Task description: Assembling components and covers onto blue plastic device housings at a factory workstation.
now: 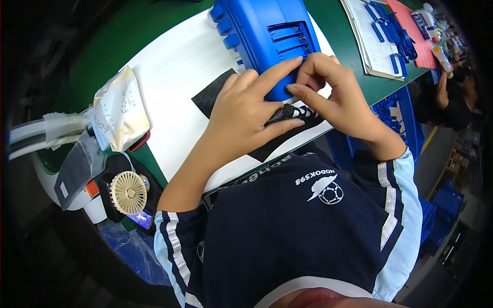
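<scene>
A blue plastic housing point(251, 36) lies on the white sheet, with a slotted rectangular recess point(292, 38) facing up. My left hand point(246, 108) is on its near end, the index finger stretched along the surface beside the recess. Between that hand's thumb and palm sits a black coiled piece point(295, 111) with light gaps; whether it is gripped, I cannot tell. My right hand point(336, 90) is closed at the housing's near right edge, thumb and index finger bent together. Whatever lies between those fingertips is hidden.
Below my hands lies a black mat point(272, 146) on the white sheet point(169, 102). Leftward are a paper-wrapped packet point(120, 108) and a small fan point(129, 192). Blue plastic parts point(390, 31) rest on papers at right, above a blue bin point(411, 115) of parts.
</scene>
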`<move>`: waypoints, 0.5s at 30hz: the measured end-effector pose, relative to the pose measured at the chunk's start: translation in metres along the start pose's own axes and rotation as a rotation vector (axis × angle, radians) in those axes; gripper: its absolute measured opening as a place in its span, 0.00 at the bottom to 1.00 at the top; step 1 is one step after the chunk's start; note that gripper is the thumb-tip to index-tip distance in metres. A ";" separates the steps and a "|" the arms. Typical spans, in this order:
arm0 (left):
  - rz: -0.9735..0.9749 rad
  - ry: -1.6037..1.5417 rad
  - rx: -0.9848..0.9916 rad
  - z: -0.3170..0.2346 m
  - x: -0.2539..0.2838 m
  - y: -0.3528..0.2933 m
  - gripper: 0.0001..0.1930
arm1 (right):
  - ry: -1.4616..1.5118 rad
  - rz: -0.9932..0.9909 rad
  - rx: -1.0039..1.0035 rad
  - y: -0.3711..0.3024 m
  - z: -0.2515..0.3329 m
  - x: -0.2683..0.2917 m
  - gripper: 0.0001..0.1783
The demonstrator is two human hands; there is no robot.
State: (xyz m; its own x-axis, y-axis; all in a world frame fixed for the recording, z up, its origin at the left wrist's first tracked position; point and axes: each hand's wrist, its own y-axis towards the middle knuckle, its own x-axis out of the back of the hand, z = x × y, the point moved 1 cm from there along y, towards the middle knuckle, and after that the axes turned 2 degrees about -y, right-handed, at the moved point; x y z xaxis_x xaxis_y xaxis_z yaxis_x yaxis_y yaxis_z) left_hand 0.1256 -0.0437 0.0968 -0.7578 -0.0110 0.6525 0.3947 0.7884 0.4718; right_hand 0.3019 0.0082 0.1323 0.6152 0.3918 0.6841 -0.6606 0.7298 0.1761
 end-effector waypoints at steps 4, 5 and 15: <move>0.001 -0.001 -0.019 -0.004 0.007 -0.001 0.18 | -0.013 -0.099 0.093 -0.002 0.003 0.001 0.15; -0.002 0.002 -0.032 0.000 0.007 -0.004 0.18 | 0.053 -0.122 0.068 -0.001 -0.002 0.000 0.17; 0.091 -0.152 0.170 -0.021 0.037 -0.038 0.18 | 1.634 0.304 -0.837 -0.010 -0.085 -0.064 0.33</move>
State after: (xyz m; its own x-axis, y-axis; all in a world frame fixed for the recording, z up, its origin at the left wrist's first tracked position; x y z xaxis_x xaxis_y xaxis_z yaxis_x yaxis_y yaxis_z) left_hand 0.0933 -0.0869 0.1154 -0.7977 0.1469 0.5849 0.3812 0.8744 0.3003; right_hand 0.3060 0.0233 0.0268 0.6191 0.2576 -0.7418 -0.7686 0.3925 -0.5051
